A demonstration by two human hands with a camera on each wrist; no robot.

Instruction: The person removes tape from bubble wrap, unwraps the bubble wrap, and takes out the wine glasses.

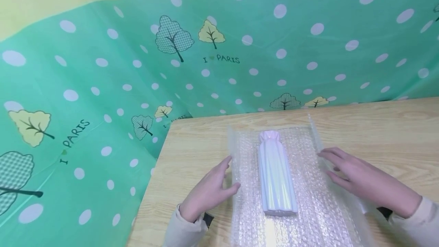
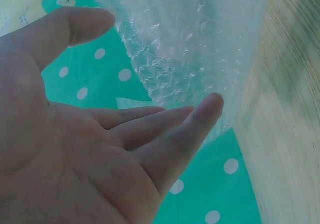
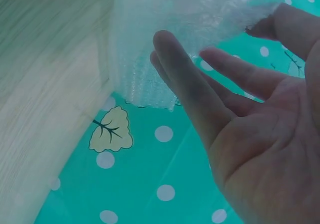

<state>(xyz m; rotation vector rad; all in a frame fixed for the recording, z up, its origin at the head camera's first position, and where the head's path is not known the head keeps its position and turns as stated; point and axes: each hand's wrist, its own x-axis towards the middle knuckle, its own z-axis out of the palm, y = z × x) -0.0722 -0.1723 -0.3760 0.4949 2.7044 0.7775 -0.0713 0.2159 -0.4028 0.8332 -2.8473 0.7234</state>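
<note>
"What's under way?"

"Working the raised sides of the bubble wrap (image 1: 312, 201), I'd judge; left hand (image 1: 207, 194) and right hand (image 1: 365, 178) beside them, fingers loosely spread; the vase (image 1: 276, 176) lies between; moving a side would call for a pinch."

"Anything in the way?"

"Only floppy sides, perhaps; wooden table (image 1: 192, 144) beneath, dotted green cloth (image 1: 219, 81) behind."

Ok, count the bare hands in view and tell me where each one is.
2: the left hand is by the left edge of the bubble wrap, the right hand by its right edge, with the pale vase lying between them.
</note>
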